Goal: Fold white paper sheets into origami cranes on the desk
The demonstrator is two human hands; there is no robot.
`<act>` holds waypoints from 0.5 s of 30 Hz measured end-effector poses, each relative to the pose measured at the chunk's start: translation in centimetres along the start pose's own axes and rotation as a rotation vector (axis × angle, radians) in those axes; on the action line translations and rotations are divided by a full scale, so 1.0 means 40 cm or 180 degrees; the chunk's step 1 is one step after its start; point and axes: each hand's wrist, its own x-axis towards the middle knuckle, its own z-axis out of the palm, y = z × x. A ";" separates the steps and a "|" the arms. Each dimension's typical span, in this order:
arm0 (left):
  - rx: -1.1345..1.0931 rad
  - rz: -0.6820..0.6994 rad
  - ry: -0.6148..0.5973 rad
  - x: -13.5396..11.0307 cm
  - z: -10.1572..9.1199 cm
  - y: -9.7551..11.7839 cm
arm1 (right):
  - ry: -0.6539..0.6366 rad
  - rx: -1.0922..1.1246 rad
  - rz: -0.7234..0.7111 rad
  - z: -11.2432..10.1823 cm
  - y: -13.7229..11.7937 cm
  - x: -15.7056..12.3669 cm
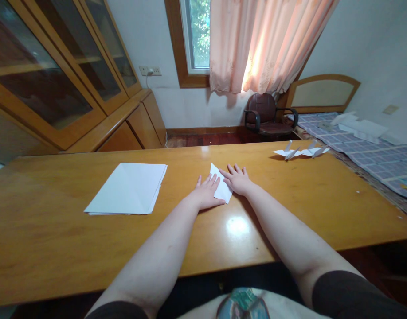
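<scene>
A small piece of folded white paper (224, 191) lies flat on the wooden table, its pointed tip toward the window. My left hand (207, 193) rests on its left side with the fingers spread. From the right, my right hand (237, 180) lies over its right edge, fingers stretched out and one fingertip touching the paper. Parts of the paper are hidden under both hands. To the left of my hands lies a stack of white paper sheets (128, 188).
Folded white paper cranes (299, 152) stand at the table's far right. Behind the wooden table (190, 248) is a brown armchair (263, 115). A bed (369, 150) borders the right side, and a glass-doored cabinet (100, 106) stands at the left.
</scene>
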 end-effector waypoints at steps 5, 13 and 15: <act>0.0041 0.0319 0.0084 -0.005 -0.021 0.008 | 0.0142 0.0016 -0.0049 0.000 0.009 0.004; -0.0207 0.0863 0.0224 -0.008 -0.038 0.025 | 0.0661 0.0479 -0.0755 -0.007 0.020 0.012; -0.0304 0.0906 0.0261 -0.010 -0.041 0.027 | 0.0690 0.0573 -0.0854 -0.010 0.019 0.011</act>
